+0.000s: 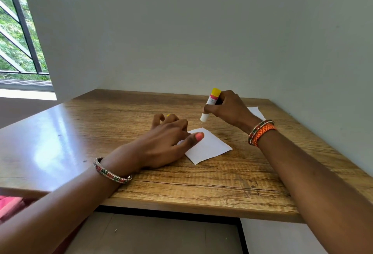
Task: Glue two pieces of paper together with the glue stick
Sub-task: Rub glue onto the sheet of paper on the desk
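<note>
A small white paper square (210,148) lies on the wooden table (201,189). My left hand (165,140) rests on its left edge with the thumb pressing the sheet; a bit of yellow shows between the fingers, perhaps the cap. My right hand (228,108) holds a glue stick (211,103) tilted, yellow end up, white tip pointing down, just above the table beyond the paper's far corner. A second white paper (257,112) lies behind my right wrist, mostly hidden.
The table stands in a corner, with a wall behind and a wall close on the right. A barred window (18,31) is at the far left. Pink cloth (10,205) shows below the table's left edge.
</note>
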`<state>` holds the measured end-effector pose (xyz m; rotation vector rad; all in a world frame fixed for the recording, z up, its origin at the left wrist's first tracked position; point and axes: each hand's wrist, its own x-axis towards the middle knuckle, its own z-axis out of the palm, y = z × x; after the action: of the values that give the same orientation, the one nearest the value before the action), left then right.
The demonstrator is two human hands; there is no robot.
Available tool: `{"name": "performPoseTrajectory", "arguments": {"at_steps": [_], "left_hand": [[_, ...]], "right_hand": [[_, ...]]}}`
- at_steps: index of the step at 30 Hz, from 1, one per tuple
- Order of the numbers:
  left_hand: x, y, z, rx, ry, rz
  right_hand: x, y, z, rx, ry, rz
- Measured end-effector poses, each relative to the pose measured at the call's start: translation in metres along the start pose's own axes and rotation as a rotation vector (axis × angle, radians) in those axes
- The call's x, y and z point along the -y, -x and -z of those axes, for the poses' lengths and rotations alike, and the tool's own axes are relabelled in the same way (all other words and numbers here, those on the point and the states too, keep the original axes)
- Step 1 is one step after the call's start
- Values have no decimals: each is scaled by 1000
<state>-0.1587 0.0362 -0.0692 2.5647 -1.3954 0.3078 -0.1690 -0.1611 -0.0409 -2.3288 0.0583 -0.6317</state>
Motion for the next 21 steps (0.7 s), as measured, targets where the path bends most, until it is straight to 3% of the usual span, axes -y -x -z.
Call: {"name": "performPoseTrajectory", "arguments": {"at_steps": [4,6,9,21], "left_hand": [[6,4,-1,-64,186,-27],[10,2,-1,51,253,-25],[13,-1,-4,247,117,-24],[5,-3,-7,124,20,21]], "right_hand": [[1,0,-2,10,31,7],[1,1,-2,18,42,8],[1,1,-1,18,61,10],[7,4,-12,110,114,66]]}}
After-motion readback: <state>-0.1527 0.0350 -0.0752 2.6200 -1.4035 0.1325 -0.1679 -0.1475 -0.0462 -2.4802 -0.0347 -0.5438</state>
